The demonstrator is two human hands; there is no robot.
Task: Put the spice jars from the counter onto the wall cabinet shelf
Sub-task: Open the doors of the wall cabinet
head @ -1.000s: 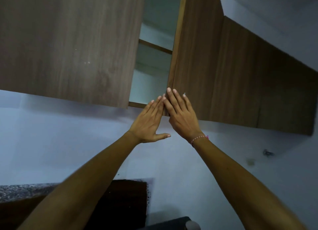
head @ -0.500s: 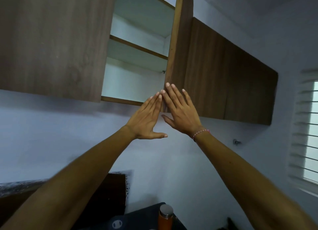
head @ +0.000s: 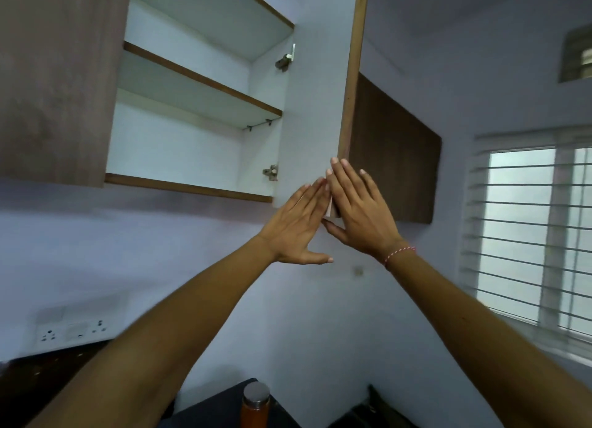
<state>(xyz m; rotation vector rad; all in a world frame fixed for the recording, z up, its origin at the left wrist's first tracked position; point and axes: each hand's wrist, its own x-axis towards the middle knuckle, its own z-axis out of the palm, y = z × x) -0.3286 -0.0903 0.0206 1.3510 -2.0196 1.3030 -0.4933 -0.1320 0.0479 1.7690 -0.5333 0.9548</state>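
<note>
door swung wider in the last second: the cabinet door [head: 315,91] now stands well open and i can see its pale inner face, where a second ago only a narrow gap showed. my left hand [head: 296,227] lies flat on that inner face near the door's bottom corner, fingers straight, holding nothing. my right hand [head: 358,209] has straight fingers on the door's outer edge, thumb under the bottom corner; nothing gripped either. so access is done, loading not started, i judge. shelf [head: 198,91] left of the door is bare, as is the cabinet floor. one orange jar [head: 255,405] with a metal cap sits far below the door on the dark counter [head: 211,411]; other jars not in view. socket plate [head: 72,331] low left of the door, louvred window [head: 528,235] to its right.
</note>
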